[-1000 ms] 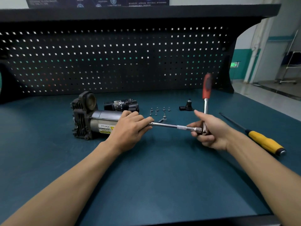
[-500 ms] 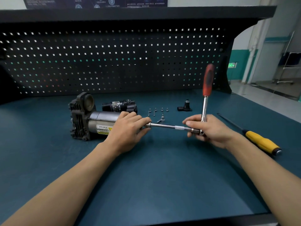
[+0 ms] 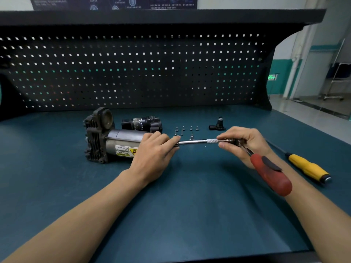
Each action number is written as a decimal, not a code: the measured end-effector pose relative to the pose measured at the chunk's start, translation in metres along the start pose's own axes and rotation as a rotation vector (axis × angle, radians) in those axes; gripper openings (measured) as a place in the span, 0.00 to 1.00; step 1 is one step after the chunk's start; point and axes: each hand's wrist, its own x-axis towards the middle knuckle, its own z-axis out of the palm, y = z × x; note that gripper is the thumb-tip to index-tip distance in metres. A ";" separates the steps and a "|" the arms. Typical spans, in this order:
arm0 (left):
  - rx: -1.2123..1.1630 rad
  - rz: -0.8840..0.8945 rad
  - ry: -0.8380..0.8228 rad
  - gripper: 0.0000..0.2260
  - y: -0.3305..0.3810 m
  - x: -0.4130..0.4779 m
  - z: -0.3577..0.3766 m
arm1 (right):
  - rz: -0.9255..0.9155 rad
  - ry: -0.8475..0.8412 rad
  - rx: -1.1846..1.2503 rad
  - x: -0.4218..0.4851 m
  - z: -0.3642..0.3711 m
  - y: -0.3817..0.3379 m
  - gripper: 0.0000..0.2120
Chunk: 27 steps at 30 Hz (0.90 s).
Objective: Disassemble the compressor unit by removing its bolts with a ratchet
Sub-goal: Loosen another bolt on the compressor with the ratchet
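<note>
Compressor [image 3: 117,143] on its side, left of centre, long axis left-right. My left hand [image 3: 153,154] grips its motor end and is the nearer one. Right hand [image 3: 245,143] pinches ratchet [image 3: 269,173] at the head. Extension bar [image 3: 197,141] runs along that axis into the end; socket contact hidden.

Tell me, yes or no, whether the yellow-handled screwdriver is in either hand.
No: the yellow-handled screwdriver lies on the bench, to the right of the right hand, which grips the ratchet.
</note>
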 end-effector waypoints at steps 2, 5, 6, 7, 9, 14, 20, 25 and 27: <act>-0.006 -0.006 -0.009 0.13 0.002 -0.001 -0.001 | -0.001 -0.014 0.004 0.000 -0.002 0.002 0.09; -0.043 0.009 -0.042 0.14 0.002 0.002 -0.004 | 0.065 -0.012 0.040 0.000 -0.007 0.006 0.08; -0.062 0.004 -0.054 0.15 0.002 0.003 -0.005 | 0.097 -0.002 0.061 0.000 -0.009 0.009 0.09; -0.077 -0.009 -0.061 0.16 0.001 0.004 -0.007 | 0.130 0.009 0.078 0.000 -0.011 0.012 0.10; -0.096 -0.046 -0.081 0.17 -0.001 0.006 -0.011 | 0.194 0.011 0.111 0.001 -0.013 0.017 0.09; -0.032 -0.066 -0.208 0.16 -0.004 0.002 -0.015 | 0.282 -0.003 0.167 0.000 -0.015 0.023 0.06; -0.035 -0.074 -0.182 0.09 -0.005 0.003 -0.014 | 0.389 0.091 0.277 0.002 -0.025 0.033 0.04; 0.000 0.007 -0.217 0.09 0.002 0.008 -0.015 | 0.544 0.313 0.365 0.006 -0.043 0.041 0.09; 0.007 0.044 -0.234 0.08 0.008 0.014 -0.013 | 0.606 0.382 0.402 0.006 -0.046 0.045 0.10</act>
